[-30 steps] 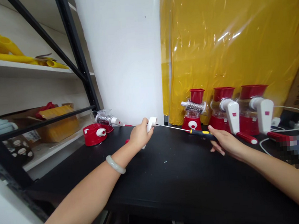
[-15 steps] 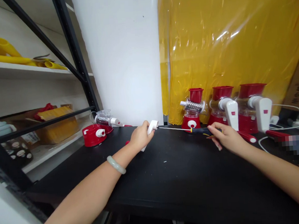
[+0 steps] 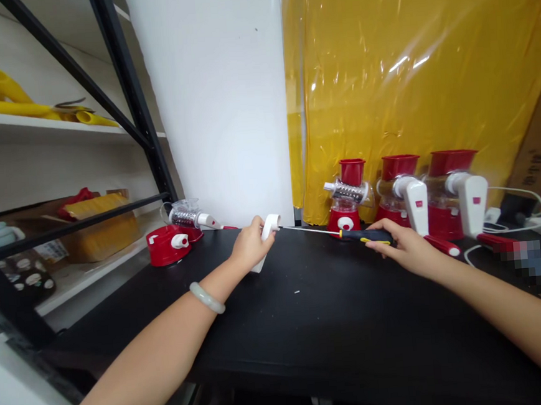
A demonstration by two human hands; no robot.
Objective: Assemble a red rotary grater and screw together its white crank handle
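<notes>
the left hand (image 3: pixel 249 246) is clenched round a white crank handle (image 3: pixel 265 240), propping it upright on the black surface (image 3: pixel 336 322) so its round end faces sideways. the right hand (image 3: pixel 408 251) grips the dark handle of one long screwdriver (image 3: pixel 348 234), held nearly level so the thin shaft runs across and its tip meets that round end; the handle is braced, it seems, to keep it from turning under the tool. a pale bangle (image 3: pixel 207 297) sits on the left wrist. behind the right hand stand three red graters (image 3: pixel 404 201) in a row against the yellow sheeting (image 3: pixel 410 67): two wear white cranks, the leftmost shows a bare drum. a fourth red grater (image 3: pixel 175 232) lies tipped over near the shelf rack (image 3: pixel 134 107).
</notes>
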